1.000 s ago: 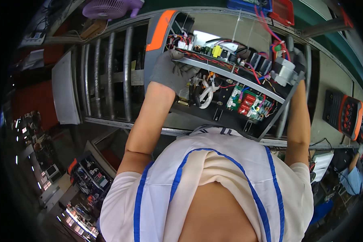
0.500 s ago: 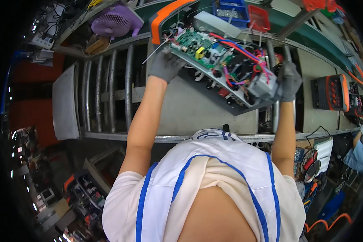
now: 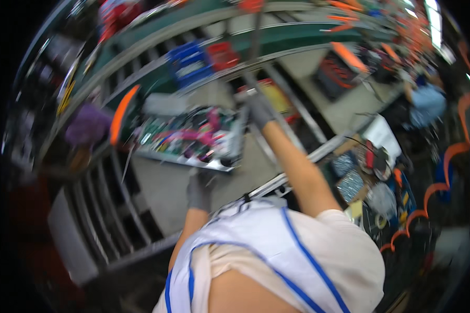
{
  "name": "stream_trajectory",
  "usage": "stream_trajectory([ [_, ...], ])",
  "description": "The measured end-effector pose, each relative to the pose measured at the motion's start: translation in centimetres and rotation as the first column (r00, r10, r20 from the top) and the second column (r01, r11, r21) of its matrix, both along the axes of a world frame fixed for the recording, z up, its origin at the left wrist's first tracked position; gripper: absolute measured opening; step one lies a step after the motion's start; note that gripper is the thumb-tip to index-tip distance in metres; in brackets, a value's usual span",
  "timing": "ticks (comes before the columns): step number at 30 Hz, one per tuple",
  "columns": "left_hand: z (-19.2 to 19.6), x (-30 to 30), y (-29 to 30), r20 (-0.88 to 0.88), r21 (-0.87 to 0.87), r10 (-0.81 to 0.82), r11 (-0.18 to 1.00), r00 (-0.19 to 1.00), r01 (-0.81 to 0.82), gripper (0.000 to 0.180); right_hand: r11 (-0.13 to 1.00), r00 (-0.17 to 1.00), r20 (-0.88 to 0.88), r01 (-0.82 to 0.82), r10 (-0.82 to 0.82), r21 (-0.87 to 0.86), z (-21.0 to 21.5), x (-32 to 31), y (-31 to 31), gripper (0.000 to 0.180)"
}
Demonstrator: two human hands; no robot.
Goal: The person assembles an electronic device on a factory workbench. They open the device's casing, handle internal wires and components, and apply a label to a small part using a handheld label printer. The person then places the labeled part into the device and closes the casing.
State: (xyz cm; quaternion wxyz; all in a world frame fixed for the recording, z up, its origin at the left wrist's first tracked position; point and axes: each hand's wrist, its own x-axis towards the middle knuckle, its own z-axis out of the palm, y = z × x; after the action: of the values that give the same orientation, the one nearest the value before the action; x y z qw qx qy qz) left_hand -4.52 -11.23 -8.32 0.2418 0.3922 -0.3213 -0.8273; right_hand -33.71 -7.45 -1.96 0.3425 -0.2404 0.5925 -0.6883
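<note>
An opened electrical unit (image 3: pixel 188 136) with a green circuit board, pink and red wires and a metal tray base lies on the grey board (image 3: pixel 167 195) of the conveyor. At its left end stands an orange-edged panel (image 3: pixel 123 116). My left hand (image 3: pixel 199 189), in a grey glove, is by the unit's front edge; motion smears its fingers, so contact is unclear. Beyond the unit's right end reaches my gloved right hand (image 3: pixel 259 108), close to a shiny metal part on the conveyor frame. Its fingers are blurred too, and any held object cannot be made out.
Blue bins (image 3: pixel 189 63) and a red bin (image 3: pixel 223 55) stand behind the unit. A yellow and red item (image 3: pixel 277 98) lies among the rollers at right. Farther right is another orange-edged unit (image 3: pixel 339 70), with a person in blue (image 3: pixel 428 101) beyond. A purple fan (image 3: pixel 89 125) sits at left.
My view has swung to the right. The unit now lies more level across the board. My left hand has shifted from its left end to its front edge; my right hand reaches farther forward.
</note>
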Motion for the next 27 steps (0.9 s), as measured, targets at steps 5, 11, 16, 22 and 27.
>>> stream_trajectory([
  [5, -2.0, -0.1, -4.3, 0.003, 0.042, 0.166, 0.985, 0.986, -0.166, 0.056, 0.998, 0.998, -0.054, 0.034, -0.037, -0.059, -0.7, 2.2, -2.6, 0.023],
  [11, -1.7, -0.6, -5.6, 0.239, 0.06, 0.128, 0.987, 0.963, -0.146, 0.044, 0.99, 0.964, -0.232, 0.139, -0.131, 0.017, -0.6, 4.9, 2.5, 0.029],
  [16, -2.0, 2.3, -5.0, 0.393, -0.11, 0.029, 0.994, 0.919, 0.016, 0.034, 0.971, 0.946, -0.239, 0.236, -0.22, 0.042, -0.6, 11.4, 9.7, 0.035],
  [22, -2.7, 8.7, -8.4, 0.442, -0.537, 0.15, 0.834, 0.885, 0.126, 0.031, 0.987, 0.962, -0.255, 0.128, -0.101, 0.095, 1.4, 19.7, 15.9, 0.035],
  [27, -1.5, 8.8, -8.9, 0.503, -0.575, 0.198, 0.804, 0.841, 0.155, 0.031, 0.995, 0.997, -0.004, 0.082, -0.083, -0.064, -1.7, 19.0, 20.2, 0.044],
])
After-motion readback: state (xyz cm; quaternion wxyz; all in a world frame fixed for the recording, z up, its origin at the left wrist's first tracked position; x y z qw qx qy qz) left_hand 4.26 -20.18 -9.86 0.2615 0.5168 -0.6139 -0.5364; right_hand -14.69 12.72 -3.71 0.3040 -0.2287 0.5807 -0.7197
